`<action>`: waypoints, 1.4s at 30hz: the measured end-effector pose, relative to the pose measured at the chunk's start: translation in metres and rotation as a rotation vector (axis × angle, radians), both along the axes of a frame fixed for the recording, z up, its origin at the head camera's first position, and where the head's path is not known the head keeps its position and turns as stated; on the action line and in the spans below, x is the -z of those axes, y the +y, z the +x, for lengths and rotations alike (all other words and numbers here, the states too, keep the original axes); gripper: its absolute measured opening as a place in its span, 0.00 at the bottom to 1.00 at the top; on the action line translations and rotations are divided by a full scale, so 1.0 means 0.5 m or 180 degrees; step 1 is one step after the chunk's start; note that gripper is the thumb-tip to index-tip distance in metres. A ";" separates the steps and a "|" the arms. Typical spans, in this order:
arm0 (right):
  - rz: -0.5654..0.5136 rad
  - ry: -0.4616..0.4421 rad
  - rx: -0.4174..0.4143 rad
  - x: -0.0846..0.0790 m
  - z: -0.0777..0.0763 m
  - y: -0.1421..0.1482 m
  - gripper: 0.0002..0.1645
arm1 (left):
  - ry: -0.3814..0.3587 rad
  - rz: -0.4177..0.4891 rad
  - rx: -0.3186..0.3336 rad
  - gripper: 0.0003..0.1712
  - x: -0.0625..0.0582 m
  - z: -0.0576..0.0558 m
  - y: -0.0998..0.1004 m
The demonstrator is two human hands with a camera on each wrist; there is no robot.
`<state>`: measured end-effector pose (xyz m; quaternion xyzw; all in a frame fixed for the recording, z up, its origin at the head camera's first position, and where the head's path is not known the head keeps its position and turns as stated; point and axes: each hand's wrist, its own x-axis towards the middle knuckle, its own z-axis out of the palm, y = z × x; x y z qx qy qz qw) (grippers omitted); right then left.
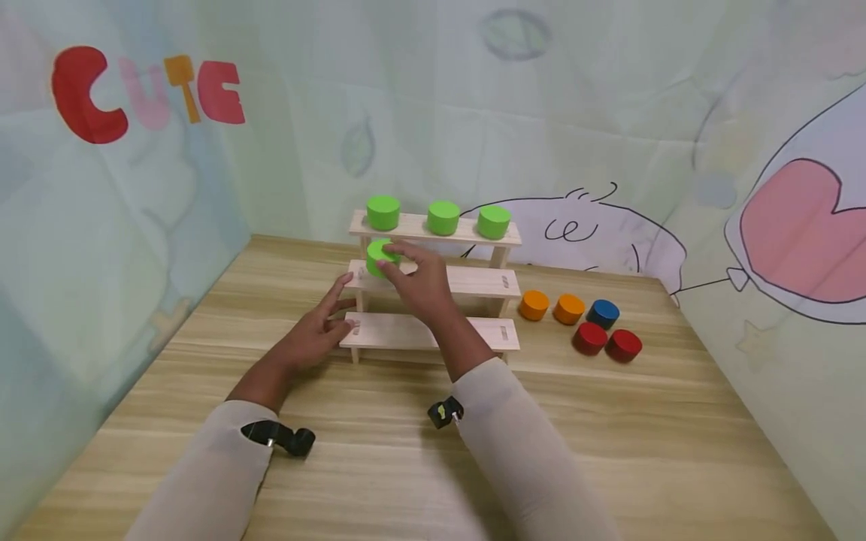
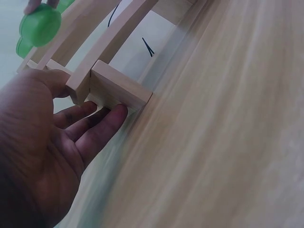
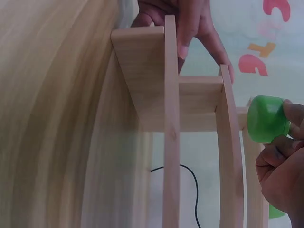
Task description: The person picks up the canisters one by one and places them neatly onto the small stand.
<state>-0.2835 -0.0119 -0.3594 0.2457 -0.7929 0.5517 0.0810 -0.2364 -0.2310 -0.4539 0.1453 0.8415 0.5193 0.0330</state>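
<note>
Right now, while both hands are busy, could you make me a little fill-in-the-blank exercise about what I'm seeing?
1. The right hand holds a block whose colour is ____.
2. The shelf's top tier bears ____ green blocks.
3. From the person's side, the left hand touches the shelf's ____ end, not its right.
4. On the table are two orange blocks, two red blocks and one ____ block.

Missing words: green; three; left; blue.
</note>
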 end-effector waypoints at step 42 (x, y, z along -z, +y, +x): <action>0.0400 -0.0232 0.0083 -0.006 0.017 0.007 0.29 | 0.0035 0.0018 0.0046 0.44 -0.006 0.000 0.000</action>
